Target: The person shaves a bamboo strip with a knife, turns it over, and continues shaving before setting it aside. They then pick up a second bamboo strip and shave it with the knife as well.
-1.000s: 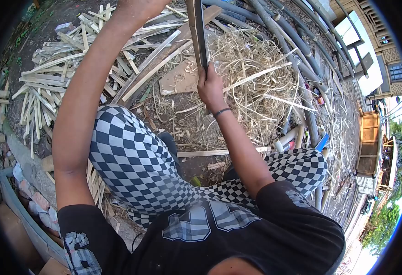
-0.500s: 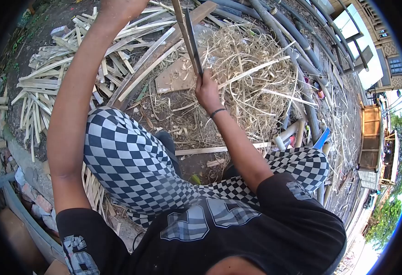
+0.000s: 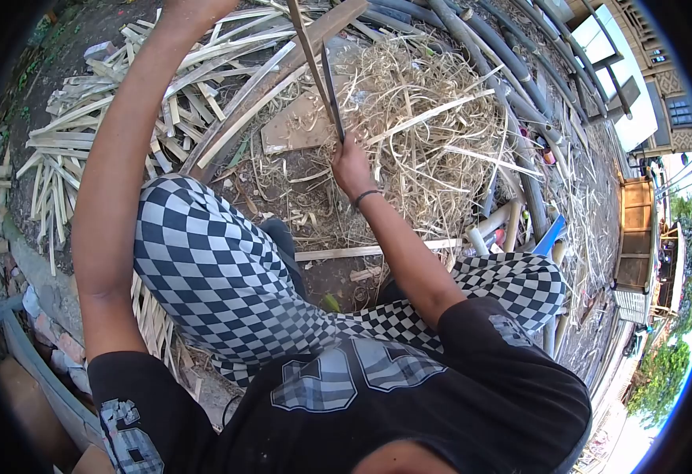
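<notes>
My right hand (image 3: 352, 167), with a dark band at the wrist, is closed around the lower end of a dark, narrow blade (image 3: 331, 83). A long thin strip (image 3: 307, 54) runs upward beside the blade and meets it near this hand. Only the base of my left hand (image 3: 202, 8) shows at the top edge; its fingers are cut off by the frame. Below the blade's left side lies a flat board (image 3: 295, 126) with shavings on it. A heap of curled shavings (image 3: 429, 118) spreads right of my right hand.
Split sticks (image 3: 69, 150) are piled at the left. A thick plank (image 3: 338, 20) slants across the top, with long poles (image 3: 504, 51) beyond the shavings. A blue object (image 3: 550, 235) is near my right knee. A wooden cabinet (image 3: 637, 229) stands far right.
My left hand has moved slightly up and left. The strip's upper part has shifted left, and the blade's top sits lower and farther from it. My right hand has moved slightly left.
</notes>
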### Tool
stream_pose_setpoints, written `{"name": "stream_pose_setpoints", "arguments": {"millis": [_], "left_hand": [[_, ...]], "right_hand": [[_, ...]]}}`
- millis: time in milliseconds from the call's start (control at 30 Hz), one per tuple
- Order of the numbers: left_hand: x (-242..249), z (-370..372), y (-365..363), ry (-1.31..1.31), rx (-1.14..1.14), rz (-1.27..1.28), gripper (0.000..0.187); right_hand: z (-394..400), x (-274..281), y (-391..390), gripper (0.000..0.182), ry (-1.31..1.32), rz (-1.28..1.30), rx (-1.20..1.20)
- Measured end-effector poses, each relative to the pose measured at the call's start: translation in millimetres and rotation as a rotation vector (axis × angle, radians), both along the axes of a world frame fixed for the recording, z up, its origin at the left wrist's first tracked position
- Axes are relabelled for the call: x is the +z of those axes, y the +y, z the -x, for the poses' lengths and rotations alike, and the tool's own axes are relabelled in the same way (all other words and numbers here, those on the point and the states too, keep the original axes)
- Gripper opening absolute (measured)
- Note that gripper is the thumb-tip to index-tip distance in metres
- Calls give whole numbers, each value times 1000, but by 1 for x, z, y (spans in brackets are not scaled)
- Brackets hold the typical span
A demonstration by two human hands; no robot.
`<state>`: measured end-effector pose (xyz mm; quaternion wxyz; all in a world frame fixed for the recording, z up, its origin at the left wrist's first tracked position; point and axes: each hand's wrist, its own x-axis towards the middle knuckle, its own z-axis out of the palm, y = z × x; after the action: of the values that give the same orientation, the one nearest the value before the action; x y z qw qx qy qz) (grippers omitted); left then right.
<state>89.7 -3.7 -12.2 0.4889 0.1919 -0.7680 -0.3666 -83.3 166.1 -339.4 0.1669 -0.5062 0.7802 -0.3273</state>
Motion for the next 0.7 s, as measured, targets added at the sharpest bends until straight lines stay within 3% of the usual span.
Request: {"name": "stream_pose_setpoints", "arguments": {"millis": [33, 100, 167, 233, 300, 333, 367, 433, 467, 633, 700], "left_hand": [[1, -2, -1, -42, 20, 100, 17], [-3, 1, 1, 23, -18, 85, 18], [-4, 1, -3, 96, -38, 14, 20], [-3, 2, 0, 2, 47, 63, 20], [0, 3, 7, -20, 58, 50, 19], [1, 2, 9, -45, 67, 38, 19], [1, 2, 10, -45, 68, 42, 19], [-1, 3, 11, 16, -29, -63, 18], [4, 3, 17, -51, 26, -7, 18], [2, 5, 14, -70, 18, -10, 12], [-5, 6, 2, -71, -105, 85, 14]], "right_hand": [[12, -27, 10, 22, 3, 7, 0], [30, -50, 22, 28, 92, -387, 2], [30, -53, -1, 28, 73, -340, 13], [33, -42, -7, 29, 49, -313, 7], [37, -20, -16, 28, -230, -243, 13], [39, -13, -16, 26, 81, -131, 66], [44, -2, -18, 26, 81, -126, 66], [59, 15, -29, 24, -146, -89, 19], [49, 68, -20, 22, -503, -117, -45], [56, 166, -12, 20, -576, 62, -86], [52, 206, -4, 20, -620, 177, -64]]}}
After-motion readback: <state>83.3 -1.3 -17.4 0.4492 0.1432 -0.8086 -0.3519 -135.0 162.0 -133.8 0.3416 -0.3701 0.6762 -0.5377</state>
